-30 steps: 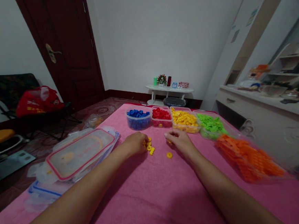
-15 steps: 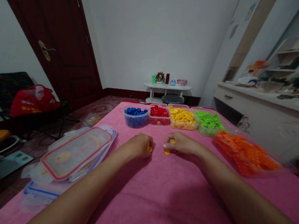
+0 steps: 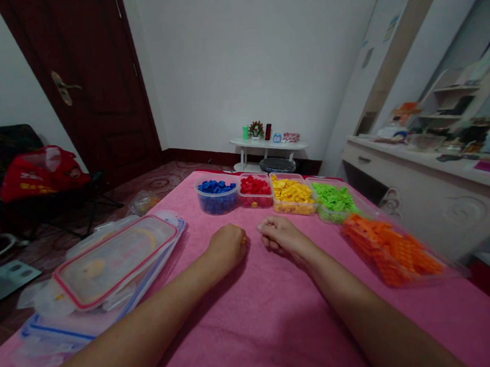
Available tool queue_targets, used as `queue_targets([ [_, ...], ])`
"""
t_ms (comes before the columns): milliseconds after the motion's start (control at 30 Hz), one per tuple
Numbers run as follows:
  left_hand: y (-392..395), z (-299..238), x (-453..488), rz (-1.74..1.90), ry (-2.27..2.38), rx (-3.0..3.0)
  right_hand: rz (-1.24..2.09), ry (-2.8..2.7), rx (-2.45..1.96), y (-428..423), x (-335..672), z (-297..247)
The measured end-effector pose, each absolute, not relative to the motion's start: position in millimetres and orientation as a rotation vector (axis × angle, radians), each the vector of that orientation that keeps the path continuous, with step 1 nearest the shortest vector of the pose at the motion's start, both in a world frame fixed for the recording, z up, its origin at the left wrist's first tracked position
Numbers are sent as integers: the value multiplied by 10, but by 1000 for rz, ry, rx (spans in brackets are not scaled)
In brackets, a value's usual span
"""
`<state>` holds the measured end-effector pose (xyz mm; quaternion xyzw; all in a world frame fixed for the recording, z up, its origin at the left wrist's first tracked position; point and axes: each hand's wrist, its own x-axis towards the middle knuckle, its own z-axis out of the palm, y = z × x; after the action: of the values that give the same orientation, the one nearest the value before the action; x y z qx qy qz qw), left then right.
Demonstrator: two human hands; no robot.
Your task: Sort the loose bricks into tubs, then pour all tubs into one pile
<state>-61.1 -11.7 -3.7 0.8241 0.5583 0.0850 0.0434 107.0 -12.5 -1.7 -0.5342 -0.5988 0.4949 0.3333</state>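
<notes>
My left hand (image 3: pixel 228 246) is closed, low over the pink cloth. A small yellow plastic piece (image 3: pixel 244 240) shows at its fingertips, mostly covered by the fingers. A short gap to the right, my right hand (image 3: pixel 282 236) has its fingers curled in and pressed together. Whatever it may hold is hidden. Beyond both hands stand tubs of small plastic pieces: a round tub of blue ones (image 3: pixel 218 200), then red ones (image 3: pixel 256 193), yellow ones (image 3: pixel 293 195) and green ones (image 3: pixel 335 200). The tub of orange pieces (image 3: pixel 392 251) is nearer, to the right of my right forearm.
Clear lids (image 3: pixel 118 264) with red and blue rims lie stacked at the table's left side. The pink cloth (image 3: pixel 248 330) covers the table. A low white table (image 3: pixel 267 144) stands by the wall, and a white cabinet (image 3: pixel 396 166) on the right.
The yellow pieces at my right hand have gone from sight, and its fingers are curled tighter. My left hand still has yellow at its fingertips. The whole view has shifted slightly.
</notes>
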Motion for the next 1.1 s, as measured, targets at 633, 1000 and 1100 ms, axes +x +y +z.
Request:
queue_targets([
  [633,-163,125,-542,1158,1087,2502,1929,-299,-785,-276,755,11],
  [1000,128,-447,-585,1037,1383,2225,1416,-455,-979,382,1550,279],
  [1100,137,-457,-536,1034,1369,2239,1271,-525,-1096,822,1749,499],
])
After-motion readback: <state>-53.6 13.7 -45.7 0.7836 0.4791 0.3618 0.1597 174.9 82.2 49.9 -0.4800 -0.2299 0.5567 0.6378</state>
